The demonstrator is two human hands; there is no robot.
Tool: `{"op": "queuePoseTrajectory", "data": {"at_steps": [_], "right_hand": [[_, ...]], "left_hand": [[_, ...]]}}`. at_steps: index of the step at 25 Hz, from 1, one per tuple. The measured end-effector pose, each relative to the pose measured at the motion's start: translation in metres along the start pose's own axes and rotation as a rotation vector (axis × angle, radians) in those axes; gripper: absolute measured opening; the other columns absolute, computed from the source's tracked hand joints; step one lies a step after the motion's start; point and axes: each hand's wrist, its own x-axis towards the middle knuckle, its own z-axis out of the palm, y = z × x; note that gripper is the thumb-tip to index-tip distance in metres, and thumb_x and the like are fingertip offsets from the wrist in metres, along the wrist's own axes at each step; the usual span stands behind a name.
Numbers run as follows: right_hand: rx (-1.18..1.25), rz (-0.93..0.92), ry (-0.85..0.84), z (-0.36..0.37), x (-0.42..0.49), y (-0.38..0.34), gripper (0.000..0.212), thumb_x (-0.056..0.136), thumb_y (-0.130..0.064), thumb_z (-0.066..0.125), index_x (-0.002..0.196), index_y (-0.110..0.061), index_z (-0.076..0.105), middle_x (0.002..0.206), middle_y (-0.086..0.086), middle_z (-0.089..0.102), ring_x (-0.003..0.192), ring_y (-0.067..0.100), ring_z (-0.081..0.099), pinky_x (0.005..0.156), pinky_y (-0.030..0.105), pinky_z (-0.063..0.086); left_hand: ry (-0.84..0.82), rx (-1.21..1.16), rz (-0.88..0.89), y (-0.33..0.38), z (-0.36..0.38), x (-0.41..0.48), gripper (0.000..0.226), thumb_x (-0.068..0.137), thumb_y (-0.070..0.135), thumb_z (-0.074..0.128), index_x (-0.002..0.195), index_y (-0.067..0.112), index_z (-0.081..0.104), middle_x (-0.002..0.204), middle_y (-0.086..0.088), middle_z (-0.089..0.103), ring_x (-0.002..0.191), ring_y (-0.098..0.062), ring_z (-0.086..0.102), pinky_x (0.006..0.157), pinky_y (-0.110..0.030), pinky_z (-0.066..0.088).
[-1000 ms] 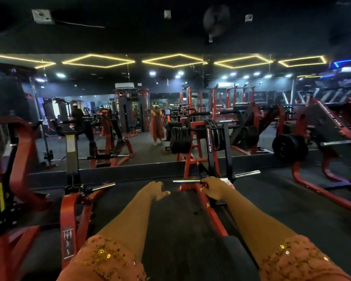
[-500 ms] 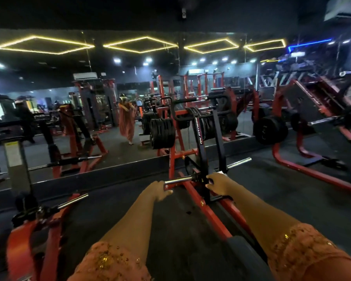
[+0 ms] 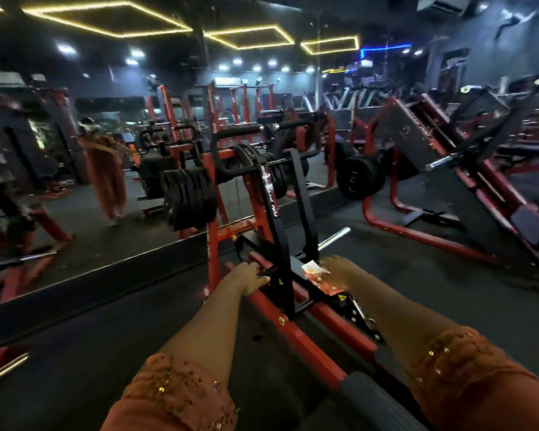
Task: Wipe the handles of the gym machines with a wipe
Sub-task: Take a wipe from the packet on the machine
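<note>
A red and black plate-loaded machine (image 3: 274,209) stands in front of me, its black handles (image 3: 237,133) up high. My right hand (image 3: 339,272) holds a pale wipe (image 3: 313,269) low against the machine's black upright, just below a chrome bar (image 3: 333,239) that sticks out to the right. On the machine's left side, at the base of the upright, my left hand (image 3: 248,276) lies with its fingers curled down. The chrome bar on that side is hidden under it, and whether the hand grips anything is unclear.
Black weight plates (image 3: 189,199) hang on the machine's left. A wall mirror (image 3: 75,213) behind shows a person in orange. A red leg-press frame (image 3: 448,188) fills the right. A black pad (image 3: 374,399) sits near my knees. Dark floor lies on both sides.
My view has swung left and closer to the machine. My left hand moved forward onto the machine's base. My right hand slid right with the wipe, off the middle of the bar.
</note>
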Motion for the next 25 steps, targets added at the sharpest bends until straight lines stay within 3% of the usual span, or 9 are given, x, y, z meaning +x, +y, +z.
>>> {"op": "queuePoseTrajectory", "data": {"at_steps": [5, 13, 16, 20, 25], "right_hand": [[-0.035, 0.148, -0.019, 0.021, 0.092, -0.012, 0.048, 0.093, -0.033, 0.044, 0.136, -0.012, 0.040, 0.144, 0.009, 0.039, 0.133, 0.025, 0.034, 0.109, 0.033, 0.027], [0.066, 0.412, -0.009, 0.049, 0.202, -0.016, 0.050, 0.094, -0.027, 0.047, 0.140, -0.013, 0.034, 0.144, 0.011, 0.037, 0.132, 0.026, 0.036, 0.105, 0.031, 0.031], [0.098, 0.508, 0.005, 0.066, 0.244, 0.010, 0.050, 0.093, -0.028, 0.049, 0.139, -0.011, 0.036, 0.144, 0.011, 0.037, 0.131, 0.026, 0.037, 0.105, 0.031, 0.031], [0.196, 0.572, 0.026, 0.083, 0.310, 0.051, 0.047, 0.095, -0.029, 0.046, 0.138, -0.012, 0.037, 0.143, 0.009, 0.040, 0.133, 0.026, 0.033, 0.108, 0.033, 0.028], [0.318, 0.722, 0.131, 0.101, 0.392, 0.111, 0.033, 0.093, -0.015, 0.046, 0.124, -0.005, 0.054, 0.129, 0.013, 0.055, 0.119, 0.027, 0.048, 0.095, 0.030, 0.038]], "left_hand": [[-0.068, -0.003, 0.179, -0.050, -0.009, 0.123, 0.053, 0.093, 0.040, 0.047, 0.134, 0.006, 0.043, 0.136, -0.015, 0.048, 0.125, -0.031, 0.046, 0.099, -0.034, 0.039], [-0.214, -0.014, 0.364, -0.092, 0.020, 0.285, 0.053, 0.092, 0.039, 0.051, 0.134, 0.009, 0.044, 0.136, -0.015, 0.047, 0.124, -0.030, 0.046, 0.103, -0.038, 0.039], [-0.239, -0.006, 0.440, -0.088, 0.041, 0.342, 0.056, 0.094, 0.036, 0.049, 0.141, 0.009, 0.035, 0.142, -0.014, 0.038, 0.131, -0.030, 0.039, 0.107, -0.038, 0.034], [-0.255, -0.003, 0.510, -0.080, 0.067, 0.425, 0.053, 0.094, 0.034, 0.049, 0.140, 0.011, 0.036, 0.143, -0.011, 0.037, 0.130, -0.027, 0.039, 0.108, -0.036, 0.033], [-0.313, -0.010, 0.576, -0.044, 0.106, 0.528, 0.052, 0.094, 0.030, 0.050, 0.141, 0.014, 0.035, 0.146, -0.007, 0.033, 0.133, -0.024, 0.034, 0.109, -0.031, 0.030]]}}
